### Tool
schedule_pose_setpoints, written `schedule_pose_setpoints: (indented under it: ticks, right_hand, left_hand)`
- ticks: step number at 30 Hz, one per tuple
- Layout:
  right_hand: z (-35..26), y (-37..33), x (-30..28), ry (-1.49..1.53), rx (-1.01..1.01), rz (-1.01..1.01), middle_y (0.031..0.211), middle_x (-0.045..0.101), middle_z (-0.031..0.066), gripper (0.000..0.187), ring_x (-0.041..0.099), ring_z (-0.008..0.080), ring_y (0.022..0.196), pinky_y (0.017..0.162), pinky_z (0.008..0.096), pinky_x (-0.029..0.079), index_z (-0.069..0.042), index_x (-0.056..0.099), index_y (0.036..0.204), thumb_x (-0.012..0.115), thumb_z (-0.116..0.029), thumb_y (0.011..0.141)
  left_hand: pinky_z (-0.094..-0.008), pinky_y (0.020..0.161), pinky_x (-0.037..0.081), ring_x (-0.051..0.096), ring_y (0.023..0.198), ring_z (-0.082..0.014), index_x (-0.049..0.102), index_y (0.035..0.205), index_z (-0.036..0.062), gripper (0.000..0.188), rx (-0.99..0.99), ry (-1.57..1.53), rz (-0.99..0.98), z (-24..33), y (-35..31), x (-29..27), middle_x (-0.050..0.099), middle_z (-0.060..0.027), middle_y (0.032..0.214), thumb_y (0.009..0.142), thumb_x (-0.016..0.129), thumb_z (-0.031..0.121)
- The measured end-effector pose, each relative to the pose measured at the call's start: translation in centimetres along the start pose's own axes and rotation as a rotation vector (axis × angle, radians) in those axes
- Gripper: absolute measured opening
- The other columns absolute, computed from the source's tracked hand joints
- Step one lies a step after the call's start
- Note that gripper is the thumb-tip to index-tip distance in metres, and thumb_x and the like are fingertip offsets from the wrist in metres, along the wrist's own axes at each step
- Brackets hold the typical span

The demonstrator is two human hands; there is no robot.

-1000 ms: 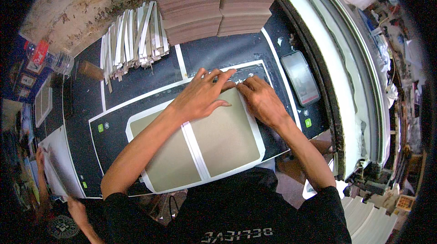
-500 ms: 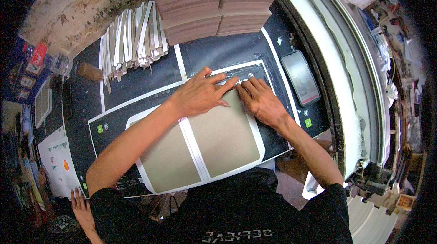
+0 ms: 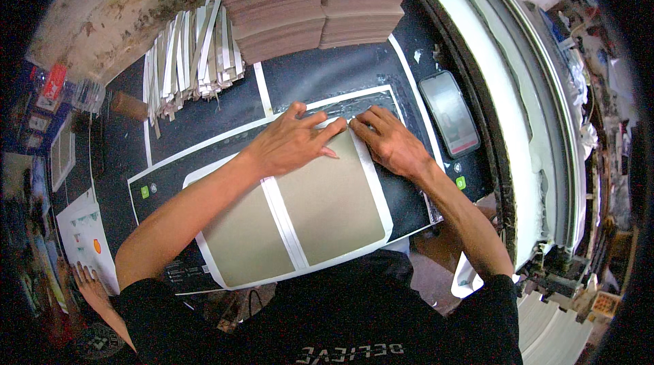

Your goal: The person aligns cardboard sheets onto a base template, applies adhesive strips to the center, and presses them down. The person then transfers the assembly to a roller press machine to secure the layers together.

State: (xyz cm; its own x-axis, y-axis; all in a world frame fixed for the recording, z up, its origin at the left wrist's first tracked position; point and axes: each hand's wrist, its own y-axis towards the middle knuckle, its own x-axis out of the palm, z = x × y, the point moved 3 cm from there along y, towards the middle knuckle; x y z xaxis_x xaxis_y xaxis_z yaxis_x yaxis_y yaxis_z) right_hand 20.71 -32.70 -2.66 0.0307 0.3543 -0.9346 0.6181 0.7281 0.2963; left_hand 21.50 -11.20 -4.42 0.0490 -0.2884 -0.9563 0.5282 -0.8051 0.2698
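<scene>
Two grey-brown boards (image 3: 334, 208) lie on a white sheet whose margins are folded over their edges, with a narrow white strip (image 3: 285, 222) between them. My left hand (image 3: 293, 141) rests across the far edge, fingers spread, its foremost finger reaching the far right corner. At that corner my right hand (image 3: 388, 141) has its fingers curled and pinched on the white paper margin. The fingertips hide the exact fold there. Beneath lies a large black printed sheet (image 3: 163, 212) with white borders.
Tall stacks of brown board (image 3: 279, 18) stand at the back, beside a heap of white and grey strips (image 3: 194, 58). At right are a phone (image 3: 449, 116) and a white curved machine edge (image 3: 494, 79). Another person's hand (image 3: 92, 283) touches a printed paper (image 3: 85, 229) at lower left.
The view has shifted slightly. My right hand's fingers have drawn in closer to the board's far right corner. The other person's hand has moved left and up onto the printed paper.
</scene>
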Motion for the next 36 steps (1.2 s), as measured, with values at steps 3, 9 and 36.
schedule_pose_setpoints:
  ticks: [3, 9, 36]
  right_hand:
    - [0.1, 0.2, -0.1, 0.104, 0.111, 0.042, 0.108, 0.063, 0.0170, 0.041, 0.063, 0.0340, 0.102, 0.091, 0.0427, 0.055, 0.003, 0.066, 0.119, 0.070, 0.004, 0.078]
    - [-1.3, 1.1, -0.5, 0.091, 0.225, -0.003, 0.106, 0.063, 0.0178, 0.029, 0.062, 0.0361, 0.104, 0.093, 0.0448, 0.053, 0.002, 0.066, 0.111, 0.064, -0.002, 0.082]
    - [-8.3, 0.3, 0.7, -0.272, 0.365, -0.040, 0.114, 0.055, 0.0236, 0.042, 0.053, 0.0352, 0.108, 0.094, 0.0419, 0.047, 0.017, 0.062, 0.116, 0.057, -0.009, 0.084]
  left_hand:
    - [-0.0502, 0.103, 0.041, 0.062, 0.108, -0.0283, 0.050, 0.145, 0.0131, 0.062, 0.010, 0.015, -0.008, 0.0, -0.2, 0.0, 0.064, -0.0112, 0.112, 0.096, 0.061, 0.048]
    - [-0.0526, 0.106, 0.038, 0.062, 0.111, -0.0306, 0.049, 0.146, 0.0118, 0.058, 0.000, -0.011, -0.033, -0.1, -0.6, 0.0, 0.064, -0.0126, 0.116, 0.100, 0.057, 0.046]
    - [-0.0483, 0.108, 0.034, 0.042, 0.135, -0.0250, 0.045, 0.156, 0.0253, 0.072, -0.020, 0.012, 0.017, -0.2, -0.5, 0.5, 0.043, -0.0003, 0.153, 0.091, 0.067, 0.047]
